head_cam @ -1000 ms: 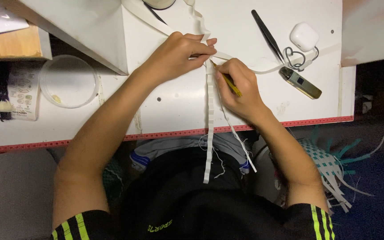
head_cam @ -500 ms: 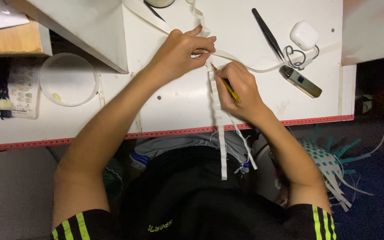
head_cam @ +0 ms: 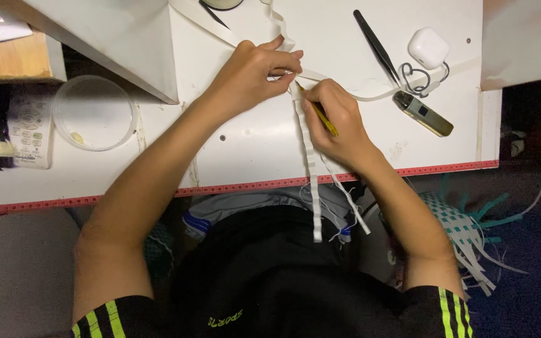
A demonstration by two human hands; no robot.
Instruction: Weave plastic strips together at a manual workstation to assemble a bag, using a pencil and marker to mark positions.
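The left hand [head_cam: 255, 72] is pinching a white strip [head_cam: 311, 159] against the table [head_cam: 252, 156], fingers curled tight over it. The right hand [head_cam: 336, 122] is gripping a yellow pencil [head_cam: 322, 116], its tip touching the strip just beside the left fingertips. The strip is lying across the table's middle and hanging over the red-edged front rim, with 1 more strip trailing beside it. Tweezers [head_cam: 376, 45], a white case [head_cam: 429, 47] and a clear tub [head_cam: 94, 112] are sitting well apart.
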